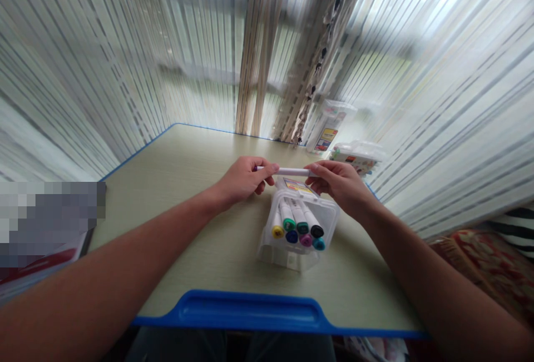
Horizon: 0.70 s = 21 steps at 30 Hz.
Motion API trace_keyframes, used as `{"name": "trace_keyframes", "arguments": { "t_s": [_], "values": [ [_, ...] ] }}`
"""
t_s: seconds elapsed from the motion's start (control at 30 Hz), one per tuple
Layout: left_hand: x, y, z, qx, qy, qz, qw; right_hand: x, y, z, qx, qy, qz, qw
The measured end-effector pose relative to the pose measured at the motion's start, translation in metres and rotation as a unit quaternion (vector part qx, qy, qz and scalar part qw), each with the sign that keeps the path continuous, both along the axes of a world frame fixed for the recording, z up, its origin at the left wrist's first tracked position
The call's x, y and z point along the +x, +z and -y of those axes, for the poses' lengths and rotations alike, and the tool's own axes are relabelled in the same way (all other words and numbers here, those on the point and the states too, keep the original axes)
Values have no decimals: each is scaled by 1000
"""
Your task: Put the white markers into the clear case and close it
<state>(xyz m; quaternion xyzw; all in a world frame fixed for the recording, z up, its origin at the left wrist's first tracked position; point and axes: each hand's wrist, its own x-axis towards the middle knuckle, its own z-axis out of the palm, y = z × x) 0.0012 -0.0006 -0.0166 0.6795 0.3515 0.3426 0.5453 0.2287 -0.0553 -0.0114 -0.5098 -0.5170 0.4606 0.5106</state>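
Observation:
A white marker point(292, 172) is held level between my two hands, above the far end of a clear plastic case. My left hand point(246, 178) pinches its left end, where a bit of purple shows. My right hand point(336, 181) grips the other end, which its fingers partly cover. Below them the clear case point(332, 217) lies tilted on the table with its open end towards me. Several white markers point(297, 212) lie inside, their caps yellow, green, blue, pink, teal and black. A label point(298, 186) shows on the case's upper side.
The pale table point(200, 273) has a blue rim with a shallow blue tray point(250, 312) at its front edge. Two more clear boxes, one upright point(327, 131) and one lower point(356, 153), stand at the back right. String curtains point(200, 45) hang behind. Patterned fabric point(479, 256) lies at right.

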Motion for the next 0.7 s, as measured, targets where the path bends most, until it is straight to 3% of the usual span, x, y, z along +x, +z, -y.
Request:
{"name": "trace_keyframes", "arguments": {
  "t_s": [0.7],
  "values": [
    [0, 0, 0, -9, 3, -2, 1000, -1, 1, 1, -2, -1, 26, 1000]
  ]
}}
